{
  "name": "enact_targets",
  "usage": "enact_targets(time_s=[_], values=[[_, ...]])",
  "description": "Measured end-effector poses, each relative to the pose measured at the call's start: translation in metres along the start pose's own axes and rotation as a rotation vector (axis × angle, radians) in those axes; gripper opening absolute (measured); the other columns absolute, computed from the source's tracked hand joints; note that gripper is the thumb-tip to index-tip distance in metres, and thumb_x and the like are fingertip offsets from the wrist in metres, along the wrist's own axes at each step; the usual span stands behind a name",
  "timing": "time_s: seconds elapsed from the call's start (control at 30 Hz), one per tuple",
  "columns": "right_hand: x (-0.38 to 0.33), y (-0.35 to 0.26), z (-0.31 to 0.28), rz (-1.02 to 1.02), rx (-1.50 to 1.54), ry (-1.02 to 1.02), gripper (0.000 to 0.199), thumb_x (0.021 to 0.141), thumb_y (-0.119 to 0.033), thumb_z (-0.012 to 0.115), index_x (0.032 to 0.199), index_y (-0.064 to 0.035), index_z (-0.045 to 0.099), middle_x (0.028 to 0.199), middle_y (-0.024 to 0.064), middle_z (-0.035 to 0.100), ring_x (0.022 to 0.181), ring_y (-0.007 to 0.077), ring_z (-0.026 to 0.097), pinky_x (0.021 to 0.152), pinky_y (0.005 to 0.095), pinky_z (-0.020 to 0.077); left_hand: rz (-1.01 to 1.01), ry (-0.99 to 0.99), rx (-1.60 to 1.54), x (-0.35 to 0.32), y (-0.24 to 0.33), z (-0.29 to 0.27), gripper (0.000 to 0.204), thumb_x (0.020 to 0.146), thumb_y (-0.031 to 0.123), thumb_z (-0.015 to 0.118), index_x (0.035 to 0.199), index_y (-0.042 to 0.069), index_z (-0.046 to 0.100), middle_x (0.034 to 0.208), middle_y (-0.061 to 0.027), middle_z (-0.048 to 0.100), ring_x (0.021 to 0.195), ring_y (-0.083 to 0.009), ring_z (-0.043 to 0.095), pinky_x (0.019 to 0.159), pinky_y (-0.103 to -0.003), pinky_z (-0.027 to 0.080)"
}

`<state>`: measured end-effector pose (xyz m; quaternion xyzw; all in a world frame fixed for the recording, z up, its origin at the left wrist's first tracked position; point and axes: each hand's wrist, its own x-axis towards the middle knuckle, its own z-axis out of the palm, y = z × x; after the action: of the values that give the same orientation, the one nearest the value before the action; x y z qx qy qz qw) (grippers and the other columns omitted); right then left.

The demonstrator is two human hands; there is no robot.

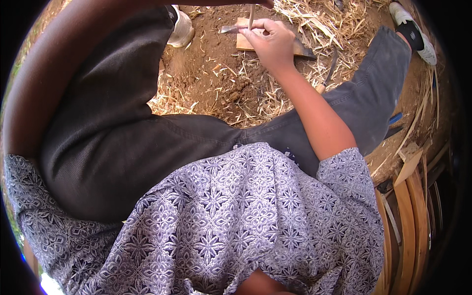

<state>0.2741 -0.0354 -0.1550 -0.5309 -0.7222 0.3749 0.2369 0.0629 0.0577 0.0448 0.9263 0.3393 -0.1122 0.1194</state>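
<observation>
My right hand (274,43) is closed with thumb and fingers pinched around a thin pale wooden stick (251,17), which stands roughly upright. A flat, greyish, blade-like tip (228,29) sticks out to the left of the fingers; whether the hand grips it too, I cannot tell. Beneath the hand lies a flat wooden block (244,44) on the ground. A dark pointed piece (306,52) shows at its right end. My left forearm (196,2) runs along the upper edge, and the left hand is mostly cut off near the stick's top, its fingers hidden.
Wood shavings (319,24) litter the brown soil (206,64). A curved blade with a light wooden handle (321,88) rests beside my right leg (339,113). Long wooden strips (410,221) are stacked at the lower right, near a blue item (395,118).
</observation>
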Motion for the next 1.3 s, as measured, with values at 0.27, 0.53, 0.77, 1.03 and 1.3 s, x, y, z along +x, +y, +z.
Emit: enact_targets(time_s=[0.27,0.53,0.77,1.03,1.3], values=[[0.028,-0.067,-0.037,-0.116,0.426,0.097,0.019,0.086,-0.022,0.087,0.098,-0.0076,0.080,0.085,-0.0020,0.073,0.072,0.0056,0.057,0.067,0.0245,0.0466,-0.015,-0.041,-0.043,0.004,0.001,0.008,0.036,0.101,0.038,0.064,0.086,0.005,0.073,0.076,-0.0151,0.070,0.071,-0.0360,0.070,0.066,-0.048,0.056],[-0.002,0.027,0.009,-0.323,-0.273,0.109,0.029,0.075,-0.035,0.092,0.093,-0.0164,0.081,0.070,0.0006,0.063,0.064,0.0150,0.056,0.063,0.0341,0.0428,-0.020,-0.050,-0.038,0.003,-0.007,0.003,0.037,0.100,0.039,0.065,0.085,0.006,0.071,0.074,-0.0173,0.069,0.071,-0.0396,0.070,0.067,-0.050,0.055],[0.030,-0.068,-0.042,-0.149,0.241,0.092,0.025,0.084,-0.023,0.089,0.103,-0.0081,0.082,0.082,-0.0054,0.071,0.067,0.0036,0.050,0.061,0.0215,0.0421,0.004,-0.023,-0.096,-0.003,0.000,0.010,0.037,0.100,0.040,0.063,0.087,0.007,0.072,0.075,-0.0150,0.071,0.070,-0.0362,0.071,0.064,-0.047,0.056],[-0.003,0.011,-0.001,-0.136,-0.225,-0.036,0.021,0.085,-0.039,0.086,0.090,-0.0185,0.082,0.079,-0.0059,0.072,0.078,0.0090,0.057,0.081,0.0339,0.0384,-0.049,-0.149,0.052,0.007,-0.013,0.005,0.042,0.103,0.043,0.060,0.085,0.006,0.071,0.074,-0.0145,0.070,0.068,-0.0351,0.071,0.063,-0.046,0.056],[0.026,-0.038,-0.026,-0.105,0.122,0.035,0.025,0.080,-0.029,0.091,0.097,-0.0130,0.084,0.077,-0.0025,0.071,0.071,0.0073,0.058,0.061,0.0245,0.0444,-0.030,-0.055,-0.050,-0.004,-0.001,-0.003,0.044,0.103,0.044,0.060,0.082,0.006,0.068,0.072,-0.0157,0.069,0.068,-0.0379,0.070,0.063,-0.049,0.055]])
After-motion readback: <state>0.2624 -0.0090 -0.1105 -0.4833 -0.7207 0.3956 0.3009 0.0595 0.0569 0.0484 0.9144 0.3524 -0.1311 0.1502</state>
